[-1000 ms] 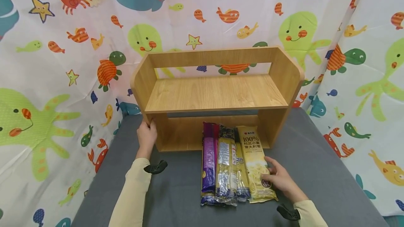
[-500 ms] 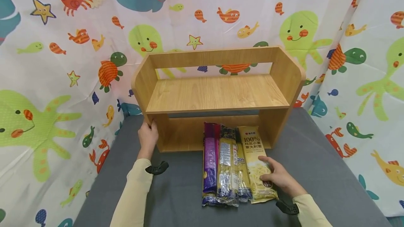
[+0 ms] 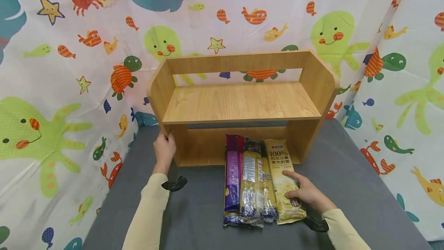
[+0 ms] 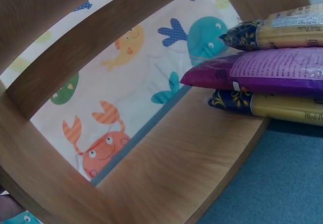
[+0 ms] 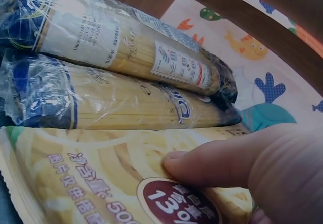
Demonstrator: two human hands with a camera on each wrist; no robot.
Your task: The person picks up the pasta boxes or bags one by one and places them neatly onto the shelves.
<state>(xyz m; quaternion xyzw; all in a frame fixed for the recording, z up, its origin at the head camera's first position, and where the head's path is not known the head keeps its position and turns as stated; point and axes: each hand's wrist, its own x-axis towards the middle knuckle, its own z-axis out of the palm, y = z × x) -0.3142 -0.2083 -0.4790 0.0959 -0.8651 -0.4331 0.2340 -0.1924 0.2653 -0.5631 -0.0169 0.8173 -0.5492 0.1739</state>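
Observation:
My left hand [image 3: 164,149] grips the lower left side panel of a two-tier wooden shelf [image 3: 243,101]; its fingers are partly hidden behind the panel. My right hand [image 3: 308,192] rests on a yellow pasta pack [image 3: 277,163], thumb and forefinger straight across its face. In the right wrist view the thumb [image 5: 217,158] lies beside the pack's dark round label. Left of this pack are a clear pasta pack [image 3: 266,188], another with a white label [image 3: 250,169], and a purple pack [image 3: 232,180]. In the left wrist view, a gold-and-blue pack [image 4: 287,108] lies beneath the purple one [image 4: 277,70].
The packs' far ends reach into the shelf's lower tier, over its bottom board [image 4: 176,153]. Their near ends lie on the grey tabletop [image 3: 194,203]. A curtain with sea-animal prints [image 3: 194,45] hangs behind the shelf and along both sides.
My right forefinger has moved from the yellow pack's right edge leftward onto its face. My left hand keeps its grip on the shelf. The whole head view has shifted slightly.

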